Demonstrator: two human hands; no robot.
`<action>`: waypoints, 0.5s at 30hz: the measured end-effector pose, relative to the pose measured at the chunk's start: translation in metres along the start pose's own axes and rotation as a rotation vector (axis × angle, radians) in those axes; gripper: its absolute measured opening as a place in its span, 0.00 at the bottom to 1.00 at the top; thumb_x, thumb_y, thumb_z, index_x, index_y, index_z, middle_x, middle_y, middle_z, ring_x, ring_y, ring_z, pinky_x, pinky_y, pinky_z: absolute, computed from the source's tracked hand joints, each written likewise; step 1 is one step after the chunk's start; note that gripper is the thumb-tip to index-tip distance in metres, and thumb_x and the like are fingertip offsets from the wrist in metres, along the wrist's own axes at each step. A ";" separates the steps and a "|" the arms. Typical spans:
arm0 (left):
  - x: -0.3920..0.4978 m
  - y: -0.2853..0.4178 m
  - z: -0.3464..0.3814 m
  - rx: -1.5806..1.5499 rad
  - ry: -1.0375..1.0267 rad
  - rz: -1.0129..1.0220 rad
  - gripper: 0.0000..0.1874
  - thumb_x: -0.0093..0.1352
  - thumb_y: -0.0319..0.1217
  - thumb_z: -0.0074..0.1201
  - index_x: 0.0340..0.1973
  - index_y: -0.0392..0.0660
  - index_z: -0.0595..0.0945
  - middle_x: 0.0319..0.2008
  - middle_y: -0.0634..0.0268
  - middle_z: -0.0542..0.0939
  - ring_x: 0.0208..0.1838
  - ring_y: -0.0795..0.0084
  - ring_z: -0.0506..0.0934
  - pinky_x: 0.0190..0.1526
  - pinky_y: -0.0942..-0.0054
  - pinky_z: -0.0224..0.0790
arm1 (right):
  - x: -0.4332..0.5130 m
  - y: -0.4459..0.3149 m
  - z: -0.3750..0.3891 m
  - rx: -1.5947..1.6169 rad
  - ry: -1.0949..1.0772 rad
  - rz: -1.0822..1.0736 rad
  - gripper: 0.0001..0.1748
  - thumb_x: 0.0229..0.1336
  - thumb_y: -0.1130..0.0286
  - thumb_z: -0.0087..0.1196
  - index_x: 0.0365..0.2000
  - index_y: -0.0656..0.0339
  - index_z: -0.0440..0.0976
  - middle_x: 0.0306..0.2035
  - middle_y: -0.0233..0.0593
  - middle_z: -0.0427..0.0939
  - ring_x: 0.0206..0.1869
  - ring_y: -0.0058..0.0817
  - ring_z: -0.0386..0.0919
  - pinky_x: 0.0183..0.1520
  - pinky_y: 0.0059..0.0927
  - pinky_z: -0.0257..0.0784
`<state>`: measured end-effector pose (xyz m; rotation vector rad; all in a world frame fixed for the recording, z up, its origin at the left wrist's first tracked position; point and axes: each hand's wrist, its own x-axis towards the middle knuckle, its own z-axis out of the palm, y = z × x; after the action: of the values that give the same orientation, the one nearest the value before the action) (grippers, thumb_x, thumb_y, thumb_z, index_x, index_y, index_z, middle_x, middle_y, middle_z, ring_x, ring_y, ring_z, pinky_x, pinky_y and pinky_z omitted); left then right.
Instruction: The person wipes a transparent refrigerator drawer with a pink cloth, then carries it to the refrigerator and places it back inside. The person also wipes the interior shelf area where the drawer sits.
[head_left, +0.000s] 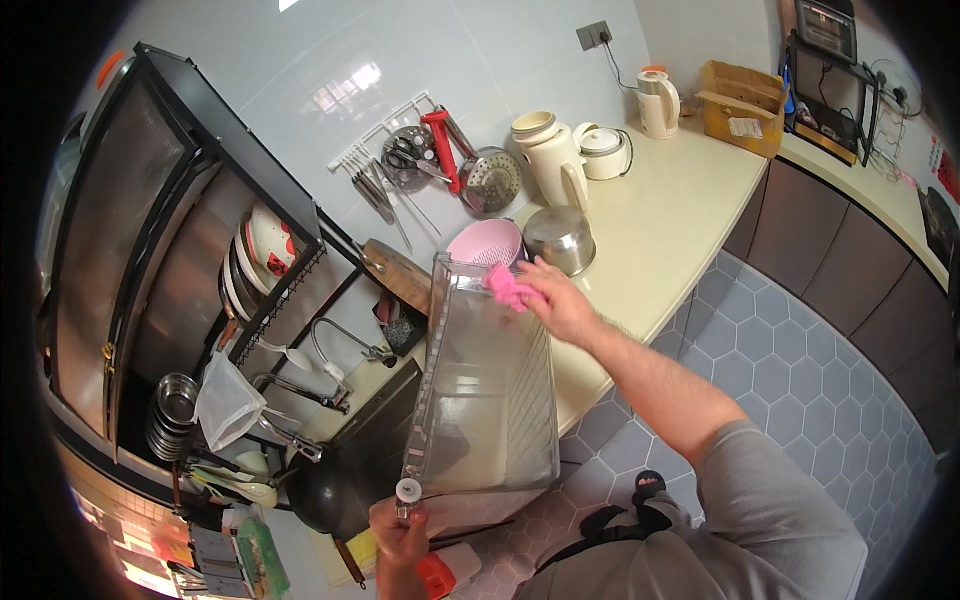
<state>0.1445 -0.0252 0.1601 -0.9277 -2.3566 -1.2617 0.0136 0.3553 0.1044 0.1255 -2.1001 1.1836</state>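
A long transparent plastic drawer (480, 409) is tilted in front of me, its far end over the counter and its near end close to my body. My left hand (400, 534) grips its near left corner, just below a small white roller wheel (409, 490). Bunched in my right hand (561, 304) is a pink cloth (508, 286), which lies against the drawer's far end. The drawer's inside looks hazy. Just beyond it are a pink colander (487, 238) and an upturned steel pot (561, 238).
The cream countertop (667, 195) holds a vacuum jug (551, 161), an electric kettle (658, 105) and a cardboard box (742, 109). On my left, a black wok (330, 487) sits by the sink faucet (300, 394), beneath a dish rack (225, 187). A wooden cutting board (397, 277) leans behind the drawer.
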 end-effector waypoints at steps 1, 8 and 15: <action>0.001 0.000 0.000 -0.021 -0.022 -0.023 0.21 0.70 0.41 0.60 0.20 0.42 0.75 0.14 0.68 0.71 0.18 0.79 0.67 0.21 0.75 0.55 | 0.003 0.008 0.004 0.069 0.012 -0.072 0.13 0.64 0.70 0.53 0.48 0.52 0.78 0.55 0.45 0.77 0.63 0.47 0.70 0.69 0.53 0.57; 0.010 0.015 0.009 -0.063 0.052 -0.042 0.24 0.72 0.45 0.57 0.20 0.41 0.77 0.14 0.67 0.77 0.19 0.78 0.73 0.23 0.76 0.63 | -0.059 -0.083 -0.023 0.391 -0.387 -0.148 0.16 0.69 0.63 0.51 0.53 0.54 0.77 0.63 0.43 0.72 0.71 0.45 0.63 0.75 0.59 0.40; 0.014 0.005 0.005 0.076 0.137 -0.038 0.26 0.70 0.49 0.59 0.21 0.40 0.78 0.14 0.66 0.76 0.19 0.76 0.75 0.24 0.74 0.65 | -0.125 -0.143 -0.050 0.390 -0.301 -0.546 0.15 0.61 0.68 0.56 0.47 0.58 0.79 0.58 0.43 0.76 0.68 0.47 0.66 0.74 0.59 0.45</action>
<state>0.1373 -0.0138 0.1681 -0.7514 -2.3077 -1.2007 0.1907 0.2812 0.1447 1.0425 -1.8632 1.2599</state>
